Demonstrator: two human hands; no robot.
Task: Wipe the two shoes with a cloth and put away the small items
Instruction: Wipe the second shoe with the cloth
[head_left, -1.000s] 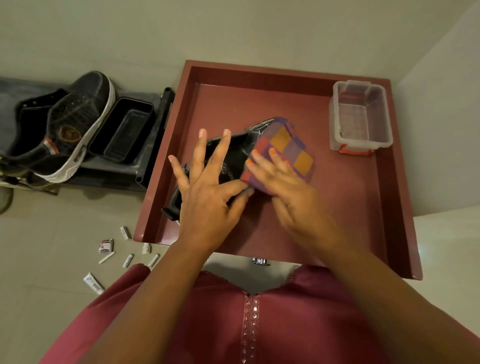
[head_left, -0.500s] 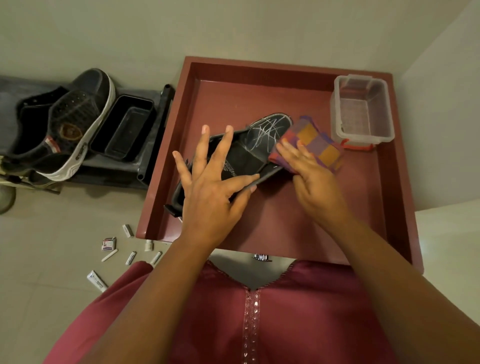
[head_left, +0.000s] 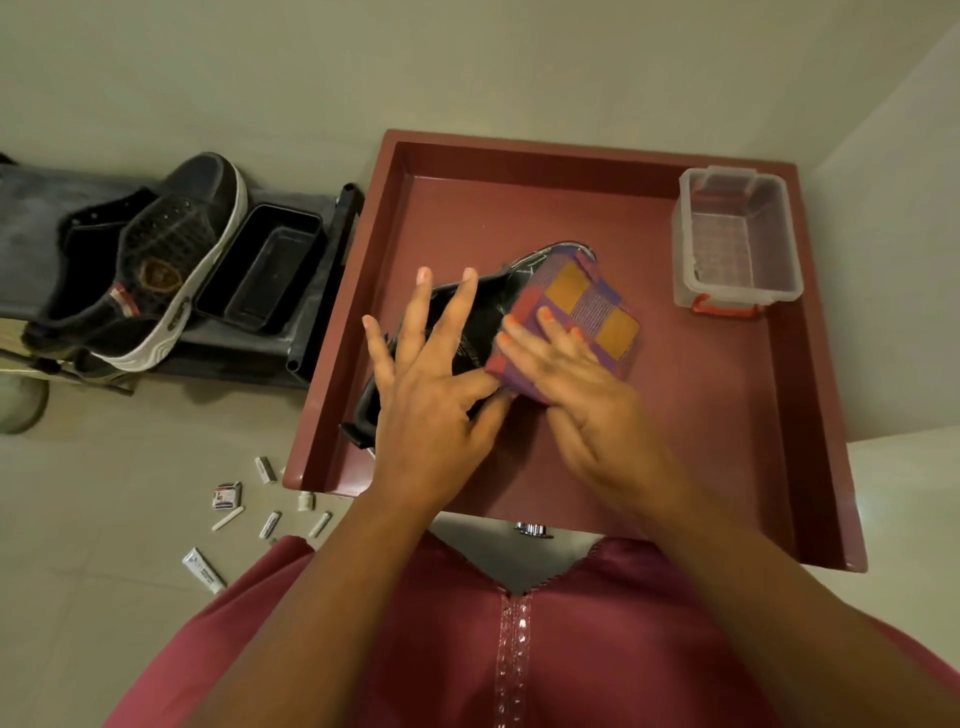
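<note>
Maroon tray (head_left: 810, 364) with black shoe (head_left: 467, 317) under flat left hand (head_left: 431, 410), checked cloth (head_left: 582, 306) under flat right hand (head_left: 587, 395)

clear bin (head_left: 737, 244) blocks tray (head_left: 717, 415) corner, middle open

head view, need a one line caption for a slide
Left hand steadies a black shoe in the red tray while the right hand presses a checked cloth over its toe.
</note>
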